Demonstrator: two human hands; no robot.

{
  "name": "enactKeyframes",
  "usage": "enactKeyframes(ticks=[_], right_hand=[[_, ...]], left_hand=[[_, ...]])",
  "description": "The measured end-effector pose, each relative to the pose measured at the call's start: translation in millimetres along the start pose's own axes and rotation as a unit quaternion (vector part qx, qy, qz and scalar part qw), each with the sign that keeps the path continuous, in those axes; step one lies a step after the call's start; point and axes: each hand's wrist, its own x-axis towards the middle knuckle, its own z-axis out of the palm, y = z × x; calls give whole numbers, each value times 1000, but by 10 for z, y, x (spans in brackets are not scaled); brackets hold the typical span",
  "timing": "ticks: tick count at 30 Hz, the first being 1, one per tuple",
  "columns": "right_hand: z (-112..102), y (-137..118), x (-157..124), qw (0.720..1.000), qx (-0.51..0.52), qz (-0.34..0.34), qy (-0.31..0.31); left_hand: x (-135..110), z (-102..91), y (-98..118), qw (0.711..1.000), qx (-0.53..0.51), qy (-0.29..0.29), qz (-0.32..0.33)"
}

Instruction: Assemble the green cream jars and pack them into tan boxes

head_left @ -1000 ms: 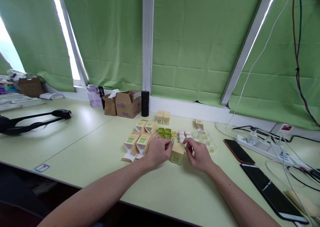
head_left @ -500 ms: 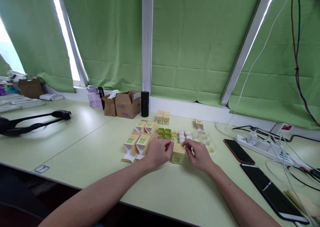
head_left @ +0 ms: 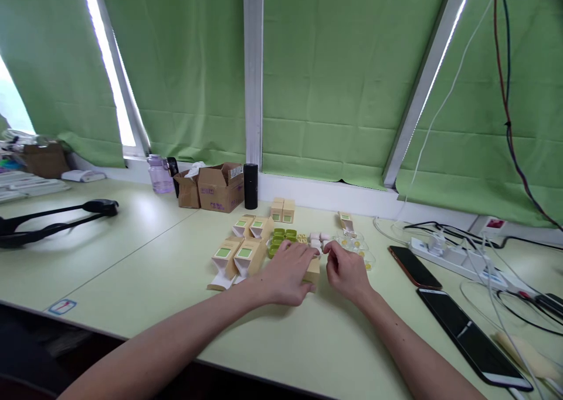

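A small tan cardboard box (head_left: pixel 314 267) stands on the table, partly covered by my left hand (head_left: pixel 287 274). That hand is closed around the box, its thumb at the front and its fingers across the top. My right hand (head_left: pixel 348 270) is just right of the box with curled fingers; whether anything is inside them is hidden. Beyond my hands are green cups (head_left: pixel 278 234), tiny yellow pieces (head_left: pixel 301 238), pale pink-white pieces (head_left: pixel 315 236) and clear pieces with yellow spots (head_left: pixel 359 243). Several open tan boxes (head_left: pixel 249 254) are grouped to the left.
Two closed tan boxes (head_left: pixel 288 210) stand farther back, and another open one (head_left: pixel 346 221) is behind the clear pieces. At right lie two phones (head_left: pixel 472 335), a power strip (head_left: pixel 457 264) and cables. A black bottle (head_left: pixel 250 186) and larger cartons (head_left: pixel 220 190) stand behind.
My left hand has gone from a pinch at the box's left upper edge to a grip over it. My right hand stays beside the box, fingers more curled. The view has shifted slightly.
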Motion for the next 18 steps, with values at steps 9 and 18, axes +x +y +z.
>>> enactKeyframes(ticks=[9,18], right_hand=[[14,-29,4,1000,-20,19,-2],[48,-89,-26,1000,-13,13,-19]], left_hand=[[357,-348,-204,998,58,-36,-7],[1366,-641,-739,990,123,19,-70]])
